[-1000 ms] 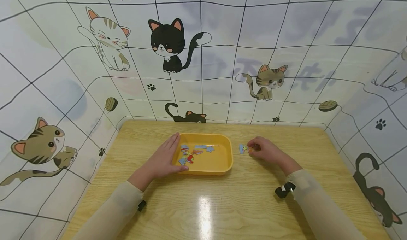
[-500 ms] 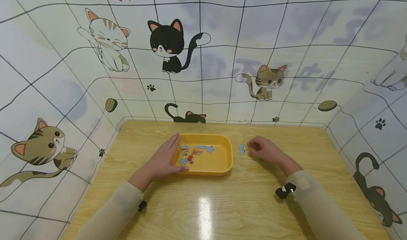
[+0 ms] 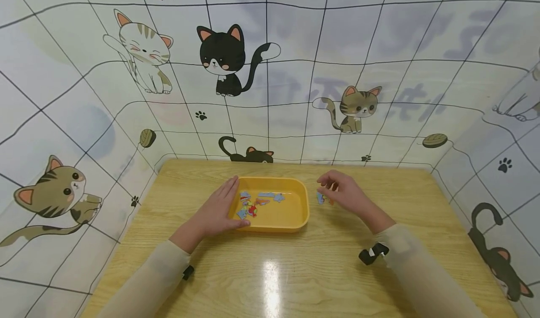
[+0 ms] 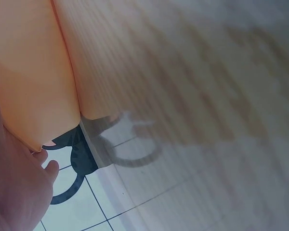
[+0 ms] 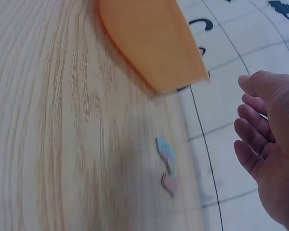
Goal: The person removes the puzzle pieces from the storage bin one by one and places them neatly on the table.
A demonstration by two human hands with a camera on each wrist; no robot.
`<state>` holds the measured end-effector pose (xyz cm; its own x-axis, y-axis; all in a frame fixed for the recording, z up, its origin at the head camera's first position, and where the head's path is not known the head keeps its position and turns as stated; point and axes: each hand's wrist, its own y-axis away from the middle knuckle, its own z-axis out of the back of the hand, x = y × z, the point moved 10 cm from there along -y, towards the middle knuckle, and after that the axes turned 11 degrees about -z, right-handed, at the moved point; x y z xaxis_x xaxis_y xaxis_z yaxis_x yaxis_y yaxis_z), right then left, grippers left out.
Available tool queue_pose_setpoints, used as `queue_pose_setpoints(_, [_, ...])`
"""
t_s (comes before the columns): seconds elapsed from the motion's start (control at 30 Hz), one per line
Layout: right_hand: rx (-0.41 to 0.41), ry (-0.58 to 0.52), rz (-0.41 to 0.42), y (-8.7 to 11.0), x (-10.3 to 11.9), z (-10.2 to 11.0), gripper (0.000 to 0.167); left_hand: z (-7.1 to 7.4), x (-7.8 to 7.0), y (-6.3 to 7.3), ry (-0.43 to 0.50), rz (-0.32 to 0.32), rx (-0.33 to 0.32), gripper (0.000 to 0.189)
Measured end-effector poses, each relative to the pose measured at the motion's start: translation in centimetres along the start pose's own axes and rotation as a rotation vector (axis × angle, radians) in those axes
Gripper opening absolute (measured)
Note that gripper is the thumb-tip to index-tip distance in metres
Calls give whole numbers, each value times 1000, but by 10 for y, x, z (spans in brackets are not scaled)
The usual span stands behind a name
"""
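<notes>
A yellow tray (image 3: 300, 215) sits mid-table with several coloured puzzle pieces (image 3: 253, 203) in its left half. My left hand (image 3: 217, 210) lies flat against the tray's left rim, fingers straight and thumb along the front edge; the left wrist view shows the tray wall (image 4: 29, 72) beside the palm (image 4: 17, 190). My right hand (image 3: 335, 188) hovers just right of the tray, fingers loosely curled and holding nothing. Below it a small joined puzzle piece (image 3: 321, 197) lies on the table. The right wrist view shows that piece (image 5: 166, 164), the empty hand (image 5: 269, 139) and a tray corner (image 5: 149, 43).
The wooden table (image 3: 274, 271) is enclosed on three sides by white cat-print walls (image 3: 270, 98). Small black clips sit at both sleeves' wrists (image 3: 371, 253).
My right hand has let go of the small puzzle piece and risen slightly up and left, leaving it on the table. The left hand and the tray have stayed put.
</notes>
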<state>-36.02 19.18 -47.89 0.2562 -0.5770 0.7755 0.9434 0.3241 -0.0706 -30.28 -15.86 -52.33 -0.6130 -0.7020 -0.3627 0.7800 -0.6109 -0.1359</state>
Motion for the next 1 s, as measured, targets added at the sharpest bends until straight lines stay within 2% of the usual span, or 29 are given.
queue_pose_setpoints(0.1, [-1, 17, 48, -1, 19, -7, 18, 1, -1, 0, 0, -1, -3, 133])
queue_pose_setpoints(0.3, [35, 58, 91, -6, 42, -24, 21, 1, 0, 0, -3, 2, -6, 134])
queue_pose_setpoints(0.6, [152, 115, 112, -16, 62, -57, 30, 1, 0, 0, -4, -3, -3, 134])
queue_pose_setpoints(0.83, [247, 164, 112, -24, 68, -82, 35, 1, 0, 0, -6, -10, -12, 134])
queue_pose_setpoints(1.0, [270, 256, 97, -28, 73, -96, 37, 2, -1, 0, -6, -14, -8, 135])
